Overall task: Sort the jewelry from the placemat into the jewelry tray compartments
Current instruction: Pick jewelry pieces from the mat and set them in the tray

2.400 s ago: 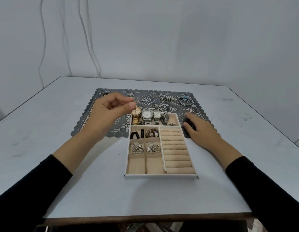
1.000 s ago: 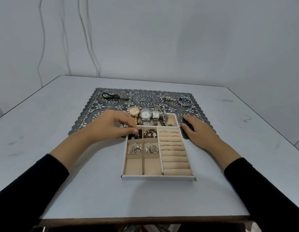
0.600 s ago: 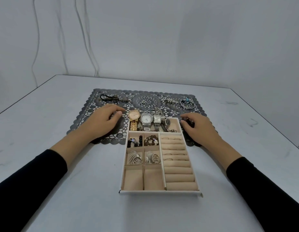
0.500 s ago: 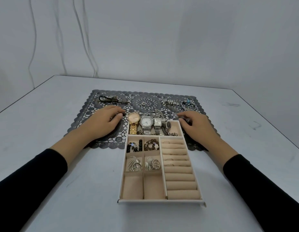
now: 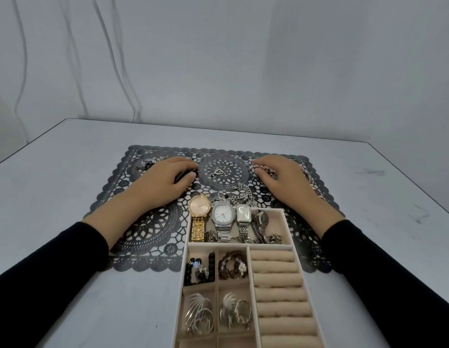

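**A:** Working in from the table's (image 5: 67,197) near edge, where should these two pieces go?

**B:** The jewelry tray (image 5: 268,244) sits there, with its far end over the placemat's (image 5: 148,234) near edge. The hoops (image 5: 199,315) are nearest and the bead bracelets (image 5: 232,267) are behind them. The watches (image 5: 222,214) fill the far compartment, and the ring rolls (image 5: 276,280) run down the right. I'd match each piece to its kind.

**A:** And the hands?

**B:** Both are down near the placemat's far edge. The left hand (image 5: 163,182) curls its thumb and fingers round a small dark piece (image 5: 182,175), left of the mat's middle. The right hand (image 5: 281,179) has its bent fingers closed on a beaded strand (image 5: 263,169), right of the middle. I cannot tell whether either piece has left the mat.

**A:** Any advice?

**B:** Gather each piece fully before lifting, so that no tail snags the lacework. A trailing end could also drag the silver chain (image 5: 242,190) or the pendant (image 5: 219,172) lying between the hands.
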### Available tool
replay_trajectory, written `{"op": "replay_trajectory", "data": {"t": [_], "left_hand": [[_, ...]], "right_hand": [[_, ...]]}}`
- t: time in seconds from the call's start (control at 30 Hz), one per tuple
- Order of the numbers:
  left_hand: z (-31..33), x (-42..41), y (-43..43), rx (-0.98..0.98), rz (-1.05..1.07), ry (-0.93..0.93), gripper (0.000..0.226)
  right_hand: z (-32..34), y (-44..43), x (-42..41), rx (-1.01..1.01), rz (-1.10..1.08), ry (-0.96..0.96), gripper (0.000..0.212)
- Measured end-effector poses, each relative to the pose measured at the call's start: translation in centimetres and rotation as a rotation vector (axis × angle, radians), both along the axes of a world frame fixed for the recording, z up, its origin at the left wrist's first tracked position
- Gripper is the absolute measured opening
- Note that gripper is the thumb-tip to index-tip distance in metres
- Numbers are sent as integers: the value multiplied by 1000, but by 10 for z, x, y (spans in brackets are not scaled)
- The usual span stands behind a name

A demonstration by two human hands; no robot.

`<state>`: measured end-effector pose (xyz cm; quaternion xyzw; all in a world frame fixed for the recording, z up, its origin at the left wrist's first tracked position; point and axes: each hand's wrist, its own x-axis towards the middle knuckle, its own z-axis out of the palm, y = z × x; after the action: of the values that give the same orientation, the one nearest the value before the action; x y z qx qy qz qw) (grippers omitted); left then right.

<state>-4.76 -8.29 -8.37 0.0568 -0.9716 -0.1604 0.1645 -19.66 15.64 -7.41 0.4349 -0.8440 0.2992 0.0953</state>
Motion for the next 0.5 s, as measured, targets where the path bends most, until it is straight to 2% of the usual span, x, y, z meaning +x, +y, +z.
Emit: {"op": "replay_trajectory", "data": {"t": [0.23, 0.5], "left_hand": [[1, -27, -12, 21, -6, 55, 28], [3, -33, -19, 161, 9, 87, 17]], "right_hand": [[-3, -23, -21, 15, 18, -35, 29], [-1, -34, -31, 92, 48, -108, 25]]}}
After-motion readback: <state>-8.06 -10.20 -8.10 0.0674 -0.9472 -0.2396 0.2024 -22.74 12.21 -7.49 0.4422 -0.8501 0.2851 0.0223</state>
